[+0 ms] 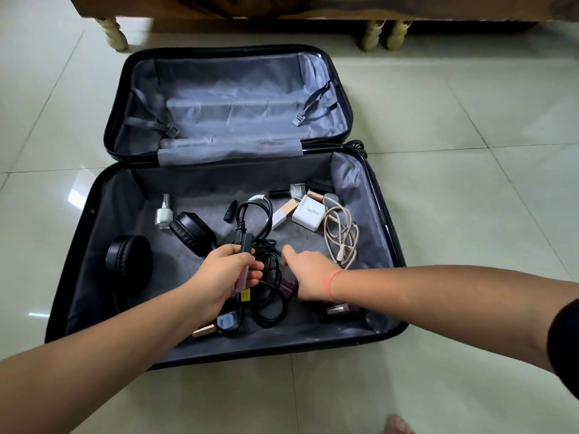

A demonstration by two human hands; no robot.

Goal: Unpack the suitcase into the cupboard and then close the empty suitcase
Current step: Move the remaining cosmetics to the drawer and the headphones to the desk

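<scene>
A black suitcase (380, 195) lies open on the tiled floor, grey lining showing in both halves. The far half holds nothing but loose straps. In the near half lie black headphones (128, 261), a white nail polish bottle (164, 213), a white charger block (308, 213), a beige cable (341, 236) and small cosmetics. My left hand (224, 274) is shut on a bundle of black cable (250, 220) together with a pink tube. My right hand (308, 274) reaches down over a dark bottle beside the cable; its fingers are hidden under the hand.
A wooden piece of furniture on pale turned legs (116, 34) stands just behind the suitcase. Glossy white floor tiles (470, 136) surround it. A nail polish bottle (340, 308) lies under my right wrist, and a foot (399, 424) shows at the bottom edge.
</scene>
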